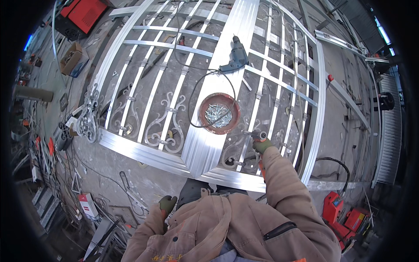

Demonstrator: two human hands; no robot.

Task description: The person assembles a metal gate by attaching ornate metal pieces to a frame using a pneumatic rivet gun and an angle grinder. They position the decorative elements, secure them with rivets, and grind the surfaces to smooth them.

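My right hand (261, 146), in a green glove, is closed around an orange and grey power drill (260, 136) over the right panel of a silver metal gate (208, 164). The drill's front end points left, near a scroll ornament and an upright bar; I cannot tell whether it touches them. My left hand (167, 204), also gloved, hangs low beside my thigh with its fingers curled and nothing visible in them. On the gate's wide middle post sit a reddish-brown bowl (237, 114) of silver screws (218, 115) and a dark blue corded drill (236, 59).
The blue drill's black cord (190, 102) loops over the bowl and the left panel. Red machines (85, 17) stand at the far left and low right. A cardboard box (74, 58) lies left of the gate. Metal offcuts and cables clutter the left floor.
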